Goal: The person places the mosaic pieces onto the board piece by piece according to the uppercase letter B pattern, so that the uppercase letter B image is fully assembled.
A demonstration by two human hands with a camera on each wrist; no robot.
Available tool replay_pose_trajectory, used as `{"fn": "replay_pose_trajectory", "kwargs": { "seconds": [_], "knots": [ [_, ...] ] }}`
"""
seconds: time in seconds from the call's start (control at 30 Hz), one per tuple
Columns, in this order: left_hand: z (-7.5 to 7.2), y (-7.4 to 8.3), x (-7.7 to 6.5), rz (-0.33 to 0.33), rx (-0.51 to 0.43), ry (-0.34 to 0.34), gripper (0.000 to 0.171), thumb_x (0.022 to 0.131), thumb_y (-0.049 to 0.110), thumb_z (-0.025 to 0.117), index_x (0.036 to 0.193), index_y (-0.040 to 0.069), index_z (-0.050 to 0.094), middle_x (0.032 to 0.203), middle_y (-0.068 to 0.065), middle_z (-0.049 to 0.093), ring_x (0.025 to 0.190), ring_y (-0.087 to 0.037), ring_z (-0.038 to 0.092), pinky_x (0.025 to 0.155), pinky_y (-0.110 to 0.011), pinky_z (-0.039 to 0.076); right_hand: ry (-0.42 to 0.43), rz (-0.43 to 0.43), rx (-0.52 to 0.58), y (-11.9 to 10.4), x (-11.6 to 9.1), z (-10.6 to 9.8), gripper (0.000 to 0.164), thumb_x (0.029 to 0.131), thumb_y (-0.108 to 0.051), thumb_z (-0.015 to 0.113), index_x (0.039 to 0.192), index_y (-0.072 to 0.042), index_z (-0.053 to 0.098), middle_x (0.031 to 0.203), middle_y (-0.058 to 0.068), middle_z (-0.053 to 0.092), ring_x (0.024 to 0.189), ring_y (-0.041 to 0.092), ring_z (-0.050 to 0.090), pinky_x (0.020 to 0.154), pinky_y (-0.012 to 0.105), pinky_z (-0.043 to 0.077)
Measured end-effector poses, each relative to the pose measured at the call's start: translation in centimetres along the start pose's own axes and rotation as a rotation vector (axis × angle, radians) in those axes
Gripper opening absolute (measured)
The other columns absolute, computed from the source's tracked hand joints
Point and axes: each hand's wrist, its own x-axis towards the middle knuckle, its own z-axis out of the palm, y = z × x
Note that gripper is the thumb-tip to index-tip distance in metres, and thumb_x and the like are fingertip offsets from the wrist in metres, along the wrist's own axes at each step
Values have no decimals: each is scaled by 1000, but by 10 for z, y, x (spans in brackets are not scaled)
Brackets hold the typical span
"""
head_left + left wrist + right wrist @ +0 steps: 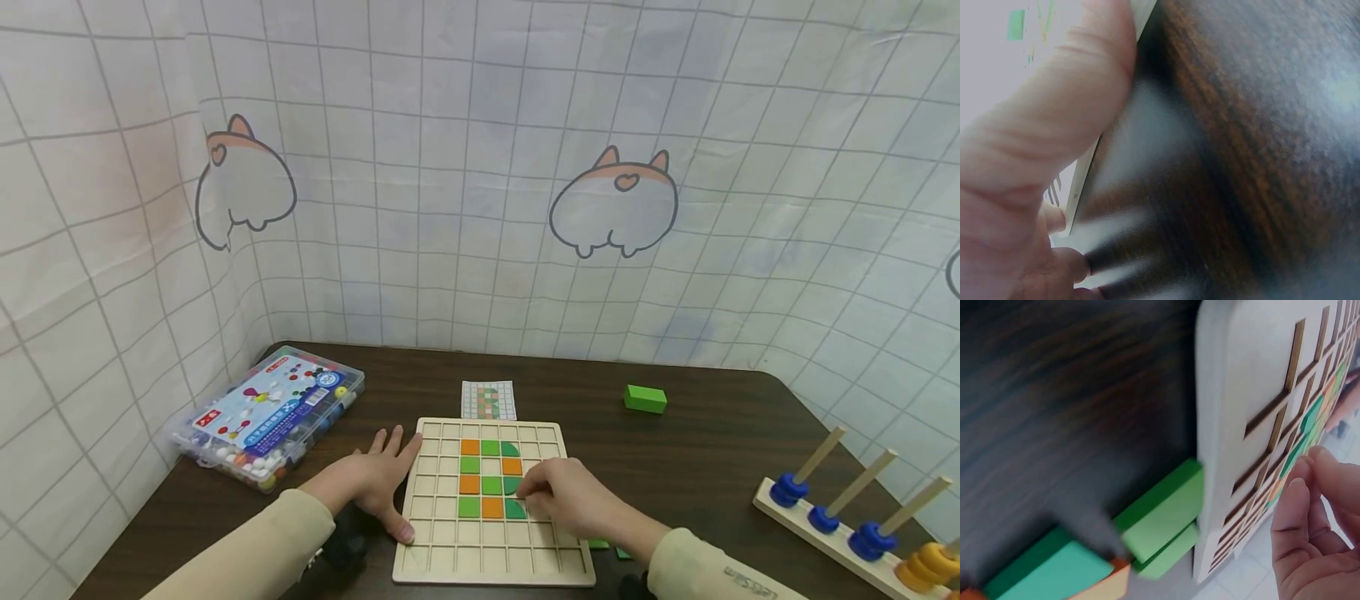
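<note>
A pale wooden grid board [495, 562] lies on the table, several orange, light green and dark green pieces set in its middle cells. My left hand [378, 483] rests along the board's left edge with fingers spread; its thumb [1079, 81] fills much of the left wrist view. My right hand [570, 497] is over the board's right half, fingers bent, thumb and fingertips together beside a dark green rounded piece [512, 485]. In the right wrist view, the fingertips [1300, 487] meet above the board; whether a piece is between them is hidden.
A patterned card [488, 400] lies behind the board. Loose green blocks [1163, 512] and a teal block [1047, 565] lie by its right edge. A clear case [273, 408] stands left, a green block [645, 399] back right, a peg stand [847, 542] far right.
</note>
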Motion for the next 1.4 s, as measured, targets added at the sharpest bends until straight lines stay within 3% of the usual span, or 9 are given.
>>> {"fn": "replay_pose_trajectory", "kwargs": {
  "seconds": [0.13, 0.23, 0.57, 0.7, 0.97, 1.4],
  "knots": [
    [7, -7, 9, -5, 3, 9, 153, 52, 77, 85, 166, 15, 5, 171, -25, -1, 157, -50, 1, 113, -78, 20, 8, 9, 5, 10, -6, -7, 17, 95, 1, 67, 95, -12, 78, 94, -2, 75, 87, 14, 66, 72, 29, 54],
    [6, -7, 9, 4, 6, 3, 153, 52, 79, 84, 166, 14, 4, 170, -27, -1, 156, -52, 0, 112, -79, 21, 3, 17, 28, 20, -11, -14, 13, 95, -2, 68, 96, -11, 78, 95, -2, 74, 84, 11, 64, 70, 26, 53],
    [-19, 24, -31, -3, -9, -9, 138, 66, 56, 92, 163, 4, 10, 169, -30, 6, 156, -53, 5, 114, -76, 22, 26, 58, 33, 55, -38, -39, 10, 95, -7, 70, 101, -10, 77, 95, -1, 73, 78, 5, 62, 67, 23, 53],
    [-22, 26, -36, -7, -16, -15, 137, 66, 55, 92, 163, 3, 11, 169, -30, 6, 156, -53, 5, 114, -76, 22, 45, 59, 12, 66, -46, -46, 10, 95, -7, 70, 102, -10, 77, 97, -1, 73, 79, 5, 62, 67, 23, 53],
    [-15, 16, -22, 14, -7, -22, 145, 62, 67, 89, 164, 7, 6, 169, -30, 1, 156, -53, 2, 113, -78, 20, 68, 109, -28, 79, -56, -53, 9, 94, -9, 72, 101, -11, 77, 94, -4, 73, 78, 6, 61, 67, 23, 52],
    [-2, 2, -3, -2, -1, -6, 151, 56, 75, 86, 166, 14, 3, 170, -27, -3, 157, -51, 1, 112, -78, 21, -65, 119, 72, 96, -64, -50, 16, 88, -21, 81, 98, -10, 76, 87, -5, 71, 74, 1, 60, 67, 22, 51]
  ]
}}
